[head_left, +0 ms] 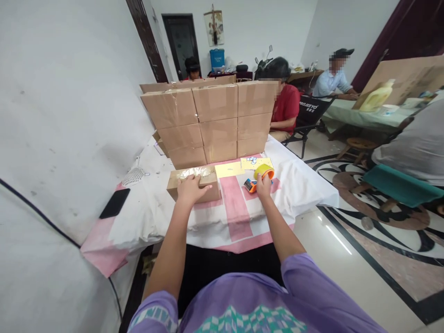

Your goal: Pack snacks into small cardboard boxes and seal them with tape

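My left hand (pixel 190 188) lies on top of a small cardboard box (pixel 180 181) whose lid is sealed with shiny clear tape; the fingers curl over its near edge. My right hand (pixel 263 186) is closed on an orange and blue tape dispenser (pixel 255 180) with a yellowish roll of tape, resting on the cloth just right of the box. Two yellow sheets (pixel 229 169) lie behind the dispenser.
A wall of stacked sealed cardboard boxes (pixel 215 121) stands at the back of the table (pixel 239 217), which has a white and pink cloth. A black phone (pixel 115 202) lies at the left. Other people sit at tables behind and to the right.
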Motion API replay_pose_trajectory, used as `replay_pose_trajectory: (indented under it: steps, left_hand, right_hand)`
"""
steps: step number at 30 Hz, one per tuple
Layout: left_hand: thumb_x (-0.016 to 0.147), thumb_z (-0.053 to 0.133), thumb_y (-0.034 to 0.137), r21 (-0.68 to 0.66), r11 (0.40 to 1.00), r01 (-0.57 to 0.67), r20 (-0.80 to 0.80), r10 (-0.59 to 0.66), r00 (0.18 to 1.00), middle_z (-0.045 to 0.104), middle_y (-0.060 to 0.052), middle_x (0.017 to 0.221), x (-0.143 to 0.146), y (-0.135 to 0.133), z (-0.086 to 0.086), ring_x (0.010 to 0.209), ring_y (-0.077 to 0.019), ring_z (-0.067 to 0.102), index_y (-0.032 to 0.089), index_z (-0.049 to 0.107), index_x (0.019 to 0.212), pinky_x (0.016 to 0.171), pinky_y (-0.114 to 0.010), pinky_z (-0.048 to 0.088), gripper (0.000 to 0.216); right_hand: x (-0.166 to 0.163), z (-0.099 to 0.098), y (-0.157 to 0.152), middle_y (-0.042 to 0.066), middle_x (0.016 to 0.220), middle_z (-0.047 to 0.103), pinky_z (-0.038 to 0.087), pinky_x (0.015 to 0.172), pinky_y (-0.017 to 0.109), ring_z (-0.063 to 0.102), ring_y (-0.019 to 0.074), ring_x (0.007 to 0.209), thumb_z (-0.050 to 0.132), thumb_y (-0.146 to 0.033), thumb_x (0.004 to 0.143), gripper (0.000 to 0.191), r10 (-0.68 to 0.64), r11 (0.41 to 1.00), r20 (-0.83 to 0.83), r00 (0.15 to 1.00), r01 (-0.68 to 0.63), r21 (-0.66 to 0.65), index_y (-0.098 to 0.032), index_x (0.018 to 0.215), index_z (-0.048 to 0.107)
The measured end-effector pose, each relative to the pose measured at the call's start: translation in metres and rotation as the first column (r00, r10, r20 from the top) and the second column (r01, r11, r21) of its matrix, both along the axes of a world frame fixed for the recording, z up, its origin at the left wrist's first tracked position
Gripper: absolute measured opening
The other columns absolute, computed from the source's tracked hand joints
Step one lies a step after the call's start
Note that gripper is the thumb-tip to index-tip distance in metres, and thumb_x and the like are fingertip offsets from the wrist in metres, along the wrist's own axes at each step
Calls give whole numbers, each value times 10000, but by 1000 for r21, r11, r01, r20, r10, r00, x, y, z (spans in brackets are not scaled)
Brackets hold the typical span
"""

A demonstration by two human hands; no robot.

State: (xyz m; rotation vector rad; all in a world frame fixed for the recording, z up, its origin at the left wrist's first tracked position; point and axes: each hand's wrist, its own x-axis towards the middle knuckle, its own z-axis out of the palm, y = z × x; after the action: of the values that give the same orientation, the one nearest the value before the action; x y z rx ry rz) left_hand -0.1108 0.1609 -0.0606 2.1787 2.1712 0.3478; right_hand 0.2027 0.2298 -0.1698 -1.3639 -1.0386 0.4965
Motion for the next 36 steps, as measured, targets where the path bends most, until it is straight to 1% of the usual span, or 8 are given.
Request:
replay_pose_trajectory:
  steps: [4,7,11,14,18,24,28,36]
  left_hand:
    - [923,545,620,41,999,14,52,-16,999,561,-202,1499,-1,-10,11,1438,-443,441,223,588,1433,1195,-747,87,648]
    - [994,465,527,185,978,92,143,-119,983,477,-150,1585,22,-33,3,1523,-371,331,244,590,1422,1233,-648,174,528]
    - [935,617,480,362,901,240,584,-419,695,569,-105,1481,68,-65,-29,1439,-329,438,250,770,1013,1204,-540,315,287]
    - [930,624,467,378,915,140,723,-386,574,617,-132,1333,86,-79,-43,1321,-307,533,221,770,857,1147,-490,404,294]
    - [933,621,450,390,919,47,795,-362,487,630,-121,1202,88,-95,-30,1203,-280,588,219,772,833,1067,-429,470,294]
    - [931,624,482,263,955,136,899,-294,325,717,-65,841,88,-115,-16,715,-190,695,194,729,800,707,-316,560,333]
    - [921,603,551,168,967,194,944,-214,249,681,-32,621,92,-119,-29,526,-162,640,184,683,782,561,-287,533,400]
    - [865,646,605,151,959,241,948,-210,240,703,-42,627,90,-128,-31,581,-175,654,187,697,770,627,-303,541,432]
  right_hand:
    - [-36,18,-33,91,917,720,531,838,417,668,251,864,435,-591,911,396,142,981,-74,987,-131,142,-215,952,551]
    - [-64,34,-61,85,922,745,563,799,390,704,231,830,368,-605,967,474,310,930,-100,946,-280,236,-200,1045,601]
    - [-86,48,-86,56,755,701,545,666,353,648,203,652,340,-668,988,571,463,852,-53,885,-427,301,-203,871,652]
    - [-91,53,-92,36,659,626,497,597,350,566,188,574,376,-702,970,587,470,837,-3,883,-444,318,-214,746,614]
    - [-88,58,-86,42,664,571,501,674,393,541,208,625,411,-730,941,579,395,855,39,918,-383,350,-235,687,573]
    - [-78,80,-76,36,671,582,524,696,381,581,214,659,382,-690,977,549,255,898,-75,964,-208,387,-237,761,604]
    - [-84,99,-85,31,677,655,561,611,332,650,191,631,426,-683,968,553,352,902,-355,866,-214,374,-197,820,643]
    - [-97,100,-114,45,648,716,591,528,325,696,200,553,499,-625,930,490,365,930,-594,717,-306,203,-177,784,635]
